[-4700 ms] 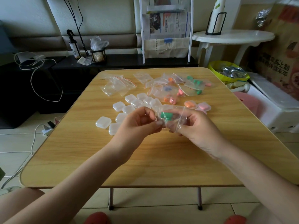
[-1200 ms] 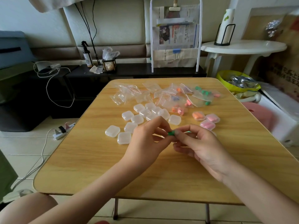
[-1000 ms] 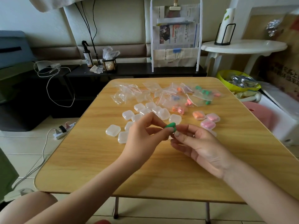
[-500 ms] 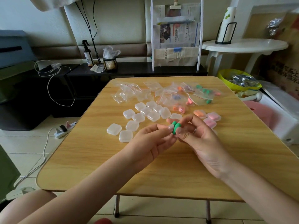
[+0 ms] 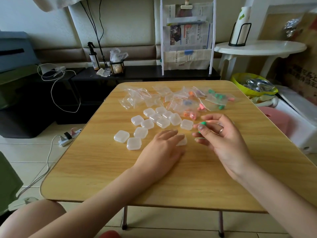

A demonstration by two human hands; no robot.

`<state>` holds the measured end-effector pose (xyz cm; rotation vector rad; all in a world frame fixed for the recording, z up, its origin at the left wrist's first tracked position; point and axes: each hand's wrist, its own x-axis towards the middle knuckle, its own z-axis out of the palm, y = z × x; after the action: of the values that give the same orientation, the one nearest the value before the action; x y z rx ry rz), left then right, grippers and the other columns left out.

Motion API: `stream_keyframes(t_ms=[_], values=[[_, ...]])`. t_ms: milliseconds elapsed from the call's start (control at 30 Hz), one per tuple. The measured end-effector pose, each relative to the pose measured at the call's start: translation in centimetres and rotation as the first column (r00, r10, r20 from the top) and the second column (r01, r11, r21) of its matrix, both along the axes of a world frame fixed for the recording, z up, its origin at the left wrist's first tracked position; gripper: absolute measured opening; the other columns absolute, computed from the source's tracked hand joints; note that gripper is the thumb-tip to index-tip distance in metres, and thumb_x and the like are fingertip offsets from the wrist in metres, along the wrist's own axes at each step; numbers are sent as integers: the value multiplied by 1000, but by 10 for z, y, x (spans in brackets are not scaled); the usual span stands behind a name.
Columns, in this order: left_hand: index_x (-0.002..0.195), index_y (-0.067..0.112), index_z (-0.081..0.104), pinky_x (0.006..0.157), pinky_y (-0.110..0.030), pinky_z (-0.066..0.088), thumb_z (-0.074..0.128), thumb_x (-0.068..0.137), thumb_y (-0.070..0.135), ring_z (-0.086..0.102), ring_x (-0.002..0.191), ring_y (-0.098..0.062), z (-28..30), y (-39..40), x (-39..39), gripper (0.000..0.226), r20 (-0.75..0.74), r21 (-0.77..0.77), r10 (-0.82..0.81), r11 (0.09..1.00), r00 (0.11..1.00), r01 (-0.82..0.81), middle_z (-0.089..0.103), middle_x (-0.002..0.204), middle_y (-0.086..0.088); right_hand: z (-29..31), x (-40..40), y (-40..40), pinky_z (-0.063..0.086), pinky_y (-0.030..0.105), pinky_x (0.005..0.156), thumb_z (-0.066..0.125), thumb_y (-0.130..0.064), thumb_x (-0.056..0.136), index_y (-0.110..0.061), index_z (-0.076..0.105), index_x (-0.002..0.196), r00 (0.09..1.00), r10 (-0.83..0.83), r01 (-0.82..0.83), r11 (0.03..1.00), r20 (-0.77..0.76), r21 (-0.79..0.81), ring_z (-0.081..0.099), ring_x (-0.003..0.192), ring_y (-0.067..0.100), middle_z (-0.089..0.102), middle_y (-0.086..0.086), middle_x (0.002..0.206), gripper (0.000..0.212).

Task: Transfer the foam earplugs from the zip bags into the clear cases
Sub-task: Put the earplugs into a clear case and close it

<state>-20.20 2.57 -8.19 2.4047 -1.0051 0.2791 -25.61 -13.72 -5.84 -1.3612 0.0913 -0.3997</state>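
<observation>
Pinching a small green foam earplug (image 5: 203,124) between thumb and fingertips, my right hand (image 5: 223,141) hovers just above the wooden folding table (image 5: 106,169), near the middle and a little to the right. My left hand (image 5: 164,148) lies flat beside it, fingers straight and resting on a small clear square plastic case (image 5: 182,141) that shows only at its right corner under the fingertips. Whether that case is open I cannot tell.

I judge the step in hand to be loading this one earplug into the case under my left hand. The next move calls for the lid to be up and the case held steady, then the plug lowered into it; foam is light and springy, so it may need a gentle press to sit inside.

Just beyond my hands, a cluster of closed clear square cases (image 5: 155,120) spreads toward the left. Farther off, along the far edge, lies a heap of small transparent zip bags with red seal strips (image 5: 137,97); those to the right hold orange, pink, blue and green earplugs (image 5: 217,97), while the leftmost bags look empty. Past the table stand a white rack with newspapers (image 5: 187,36) and a round white side table (image 5: 259,48).
</observation>
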Motion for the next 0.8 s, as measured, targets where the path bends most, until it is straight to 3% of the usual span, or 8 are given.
stream_keyframes(t_ms=[67, 200, 300, 400, 500, 567, 667, 800], values=[[128, 18, 58, 102, -24, 34, 62, 90, 23, 46, 128, -19, 0, 0, 0, 39, 1, -32, -24, 999, 1000, 24, 53, 136, -3, -3, 1, 0, 55, 23, 67, 59, -3, 89, -8, 60, 102, 1000, 25, -26, 995, -11, -93, 66, 74, 14, 66, 10, 92, 14], [110, 14, 63, 81, -30, 47, 68, 83, 14, 60, 92, -21, 1, 1, 2, 27, -16, -144, -7, 989, 1000, 4, 60, 112, -1, -7, 0, 0, 52, 20, 62, 55, -6, 93, -9, 62, 99, 998, 23, -40, 956, -62, -290, 63, 72, 8, 63, 6, 93, 9], [104, 15, 60, 82, -31, 49, 71, 78, 12, 59, 90, -14, 3, 0, 2, 28, -69, -288, 19, 957, 997, -39, 61, 101, 4, -12, 1, 2, 45, 29, 53, 46, -10, 99, -16, 61, 98, 993, -29, -26, 894, -116, -448, 49, 61, 17, 50, 6, 73, 17], [104, 17, 55, 84, -27, 47, 72, 75, 15, 57, 93, -10, 4, 0, -1, 34, -23, -337, -10, 942, 1000, 2, 59, 99, 8, -18, 2, 3, 28, 38, 54, 37, -13, 101, -23, 60, 95, 988, -38, -44, 856, -147, -516, 31, 54, 22, 34, 11, 63, 25], [105, 17, 54, 82, -28, 48, 70, 74, 19, 58, 93, -13, 6, -2, -8, 35, 13, -365, -32, 930, 999, 34, 61, 99, 6, -15, -1, 6, 28, 35, 54, 40, -32, 99, -25, 58, 99, 987, -12, -86, 805, -162, -587, 33, 47, 13, 37, 2, 56, 19], [106, 16, 54, 80, -25, 49, 73, 75, 18, 59, 92, -12, 8, -2, -10, 36, -3, -395, -41, 918, 999, 37, 63, 100, 7, -10, -4, 8, 34, 33, 59, 41, -56, 88, -30, 57, 101, 978, 42, -162, 769, -204, -618, 39, 50, 7, 42, -5, 58, 33], [105, 20, 55, 83, -18, 50, 77, 76, 15, 63, 96, -6, 13, -2, -11, 36, -192, -488, -66, 872, 979, -38, 67, 103, 9, -9, -6, 7, 40, 31, 64, 39, -68, 78, -35, 57, 100, 976, 99, -205, 718, -194, -665, 46, 59, 4, 51, -7, 68, 44], [94, 14, 68, 84, -24, 53, 76, 78, 21, 68, 91, -8, 17, -1, -9, 20, -450, -596, -142, 783, 882, -178, 73, 91, 3, -13, -3, 1, 37, 27, 60, 40, -68, 77, -35, 57, 100, 983, 118, -181, 706, -138, -685, 45, 57, 3, 47, -14, 63, 43]])
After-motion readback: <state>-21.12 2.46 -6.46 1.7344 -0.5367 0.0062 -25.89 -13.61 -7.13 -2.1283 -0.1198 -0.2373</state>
